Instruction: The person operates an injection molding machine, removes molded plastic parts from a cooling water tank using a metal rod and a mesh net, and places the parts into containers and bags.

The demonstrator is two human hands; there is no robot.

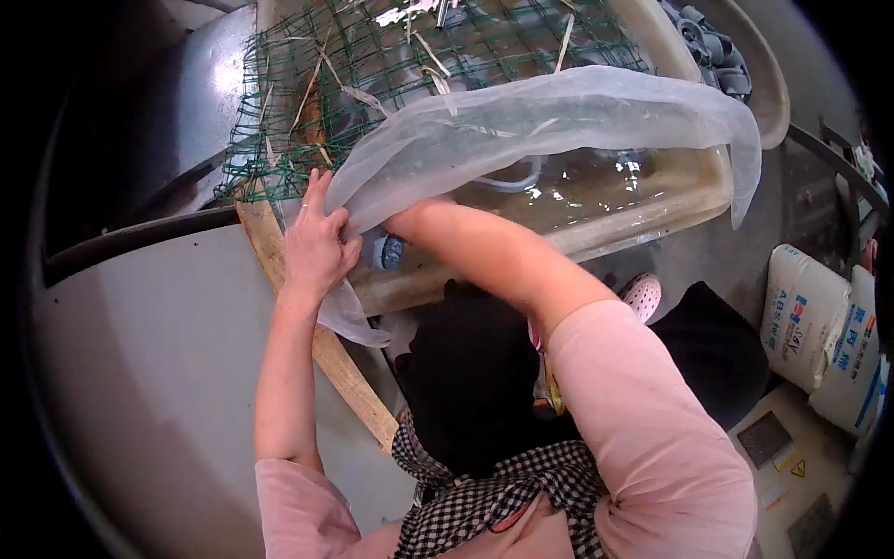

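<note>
My left hand [319,238] rests at the left end of a sheer white mesh cloth [559,107], where a wooden strip [345,368] meets the tub. Two of its fingers stretch forward and the thumb stands apart; I see nothing held in it. My right forearm [484,242] reaches over the near rim and under the cloth, so my right hand and its fingers are hidden. The cloth drapes across a long beige tub [652,224] holding water and a pale curved tube [512,177]. Green netting [484,47] with straw-like strips covers the far part.
A pale flat surface [177,373] lies left of the wooden strip. Grey plastic parts [712,51] fill a second container at the upper right. White printed sacks [810,312] stand at the right. A pink clog [641,296] shows on the floor beside the tub.
</note>
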